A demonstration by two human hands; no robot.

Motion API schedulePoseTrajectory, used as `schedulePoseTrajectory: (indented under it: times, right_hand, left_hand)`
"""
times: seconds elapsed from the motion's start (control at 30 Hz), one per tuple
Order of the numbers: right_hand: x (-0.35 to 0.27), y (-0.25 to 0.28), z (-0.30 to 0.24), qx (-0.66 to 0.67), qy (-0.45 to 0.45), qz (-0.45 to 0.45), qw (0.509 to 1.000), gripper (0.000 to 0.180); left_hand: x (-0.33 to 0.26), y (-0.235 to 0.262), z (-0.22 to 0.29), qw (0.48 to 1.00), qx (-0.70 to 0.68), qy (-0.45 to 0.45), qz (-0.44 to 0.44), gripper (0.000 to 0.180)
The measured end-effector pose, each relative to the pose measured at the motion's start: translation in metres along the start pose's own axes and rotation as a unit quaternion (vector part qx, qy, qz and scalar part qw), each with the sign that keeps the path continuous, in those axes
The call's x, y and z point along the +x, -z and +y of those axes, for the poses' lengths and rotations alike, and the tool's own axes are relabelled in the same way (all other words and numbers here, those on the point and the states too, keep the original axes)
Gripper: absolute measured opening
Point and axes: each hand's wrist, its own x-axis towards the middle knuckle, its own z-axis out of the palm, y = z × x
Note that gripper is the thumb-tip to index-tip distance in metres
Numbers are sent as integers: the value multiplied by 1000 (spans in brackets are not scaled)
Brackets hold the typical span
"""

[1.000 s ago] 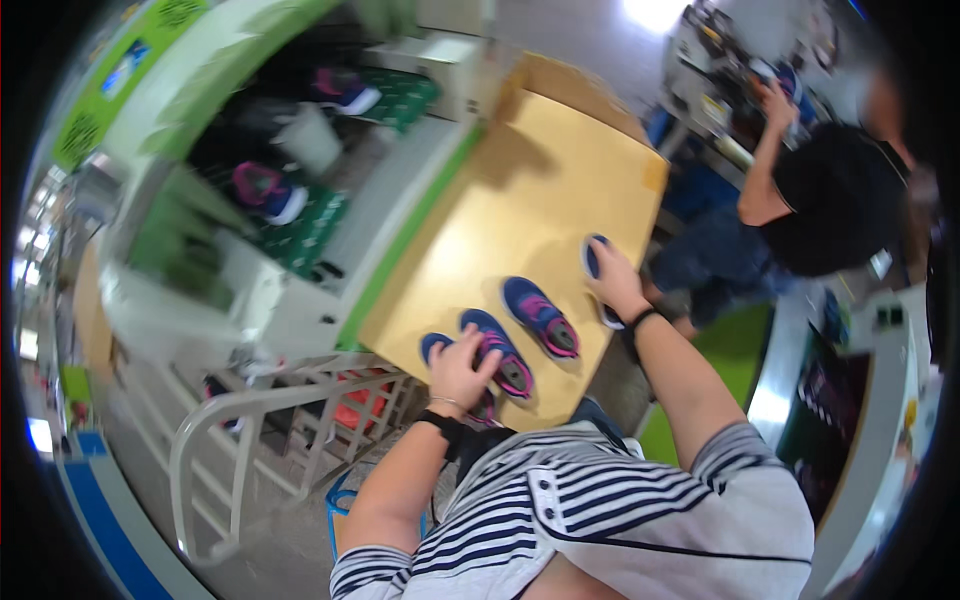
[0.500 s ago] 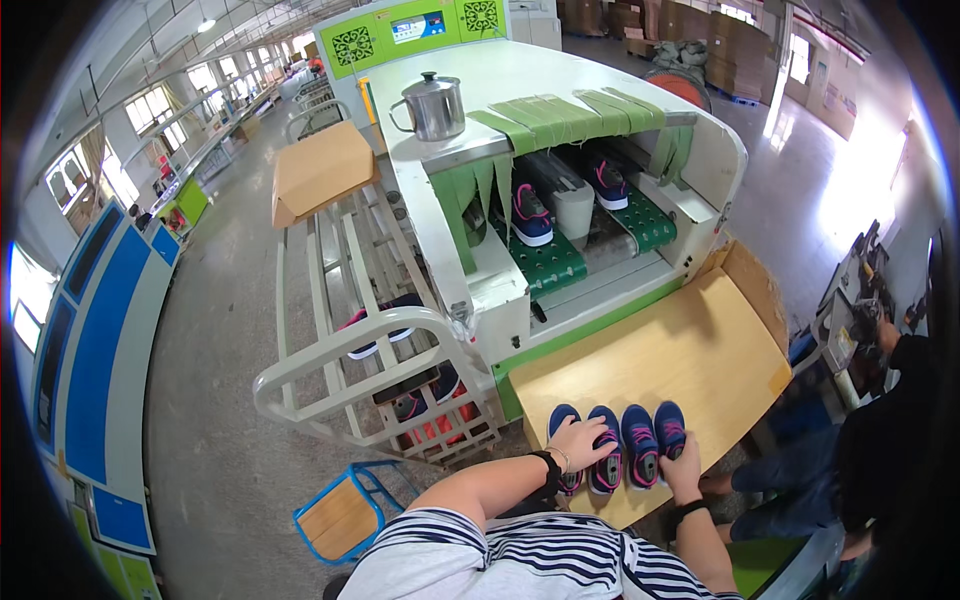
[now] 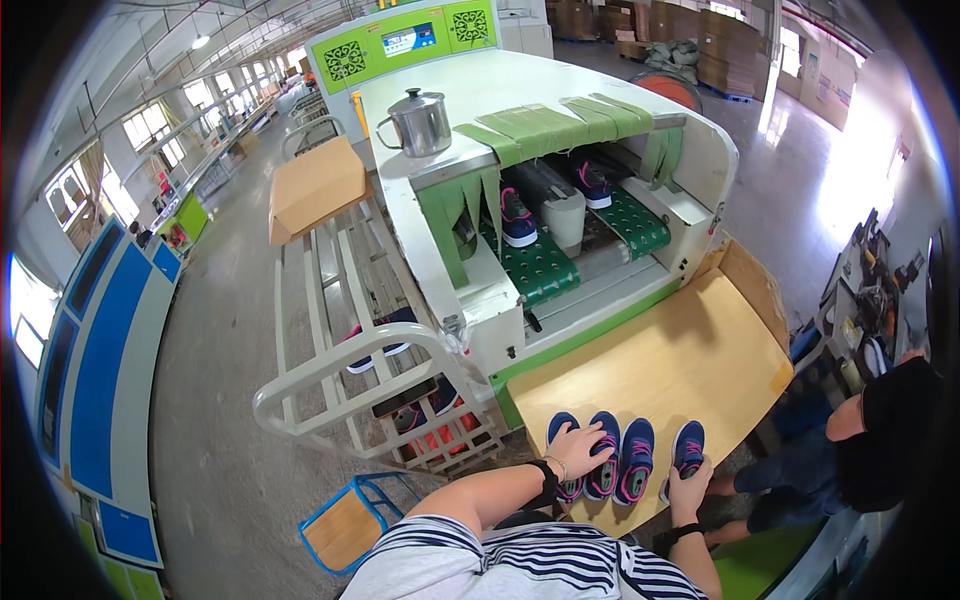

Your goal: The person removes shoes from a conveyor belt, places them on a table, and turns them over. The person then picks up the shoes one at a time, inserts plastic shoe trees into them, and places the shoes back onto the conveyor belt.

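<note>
Navy sneakers with pink laces stand in a row on a tan board. My left hand (image 3: 577, 452) lies across the two leftmost, its fingers stretched out over the outer sneaker (image 3: 563, 424) and the one beside it (image 3: 604, 425). Just right of that hand, a third sneaker (image 3: 636, 460) stands untouched. My right hand (image 3: 690, 490) is closed round the heel end of the rightmost sneaker (image 3: 688, 447), which is apart from the others and tilted a little.
Beyond the board (image 3: 690, 350) is a white and green conveyor machine (image 3: 560, 90) with sneakers on its green belts (image 3: 545, 268). A metal mug (image 3: 420, 125) stands on top. At left are a metal rack (image 3: 330, 370) and a stool (image 3: 345, 525). Another person (image 3: 880, 440) is at the right.
My right hand has moved the rightmost sneaker to the right and toward me, opening a gap in the row. My left hand stays over the left sneakers.
</note>
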Motion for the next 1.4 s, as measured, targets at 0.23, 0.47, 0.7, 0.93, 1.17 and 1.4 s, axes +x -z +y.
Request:
schedulePoseTrajectory:
  times: [0.23,0.47,0.7,0.93,1.17,1.4]
  right_hand:
    - [0,9,-3,7,-8,4,1000,72]
    - [8,-1,-13,-27,0,-6,1000,71]
    - [1,5,-7,-22,-20,-13,999,72]
    - [4,5,-5,-13,-11,-16,1000,71]
    - [7,7,-12,-6,-20,-31,999,71]
    - [9,8,-15,5,-7,-26,1000,68]
  left_hand:
    - [6,20,18,994,-34,-71,72,41]
    - [12,9,-3,988,-75,-68,121,29]
    - [10,-2,-6,988,-59,-75,118,27]
    - [54,18,2,993,-104,53,24,37]
    - [194,-5,-4,948,-219,141,183,67]
    - [274,-73,-26,712,-513,470,94,93]
